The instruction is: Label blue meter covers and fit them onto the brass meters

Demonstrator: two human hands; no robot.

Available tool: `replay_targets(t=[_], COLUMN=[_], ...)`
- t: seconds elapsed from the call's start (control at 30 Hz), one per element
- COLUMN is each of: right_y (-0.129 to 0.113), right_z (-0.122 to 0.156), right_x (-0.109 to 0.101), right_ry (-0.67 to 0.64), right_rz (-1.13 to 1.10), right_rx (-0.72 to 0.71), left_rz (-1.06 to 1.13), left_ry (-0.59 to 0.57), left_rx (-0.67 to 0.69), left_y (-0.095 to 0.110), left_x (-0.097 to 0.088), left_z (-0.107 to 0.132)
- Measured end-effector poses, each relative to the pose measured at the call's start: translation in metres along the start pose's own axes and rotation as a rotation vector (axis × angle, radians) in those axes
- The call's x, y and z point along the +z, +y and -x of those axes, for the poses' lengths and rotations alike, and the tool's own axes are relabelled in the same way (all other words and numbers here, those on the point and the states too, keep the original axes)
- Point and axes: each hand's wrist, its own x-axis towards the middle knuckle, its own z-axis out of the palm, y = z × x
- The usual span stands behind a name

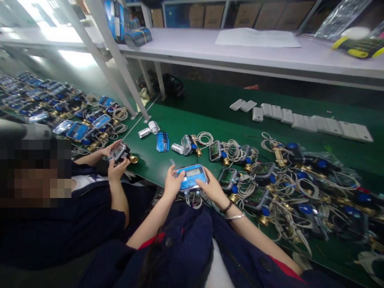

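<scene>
Between my two hands is a meter with a blue front plate (189,182) and a small grey display, held at the bench's near edge. My left hand (173,185) grips its left side, with the thumb on the plate. A small clear strip (172,161) shows by the left fingertips. My right hand (212,187) closes round the other side, its thumb on the lower right of the plate. Coiled grey cable (195,199) hangs below the meter. Just beyond stand an open meter (186,145), a white roll (177,148) and a stack of blue plates (162,142).
Many open meters with cables and brass fittings (258,172) crowd the bench on my right. White flat boxes (303,121) line the back. At left, a co-worker's hands (115,168) hold another meter (119,152). A shelf (186,42) spans overhead.
</scene>
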Motion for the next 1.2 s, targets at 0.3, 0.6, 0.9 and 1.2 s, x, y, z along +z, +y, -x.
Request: replay_targets(t=[0.3,0.6,0.9,1.2], right_y=[0.032,-0.035,-0.057,-0.045], right_z=[-0.066,-0.058,-0.055,-0.058], right_x=[0.076,0.038,0.032,0.004], right_ry=[-0.008,-0.057,-0.085,0.202], right_rz=[-0.007,0.031,-0.140,-0.309], right_rx=[0.104,-0.166,-0.140,0.067], left_rz=[-0.100,-0.035,-0.030,-0.255], left_ry=[0.183,0.033,-0.267,-0.015], left_rx=[-0.101,0.166,0.329,0.096], left_y=[-0.050,0.004,0.034,0.019], left_x=[-0.029,-0.047,-0.035,-0.042], left_z=[-0.037,-0.017,-0.015,-0.134])
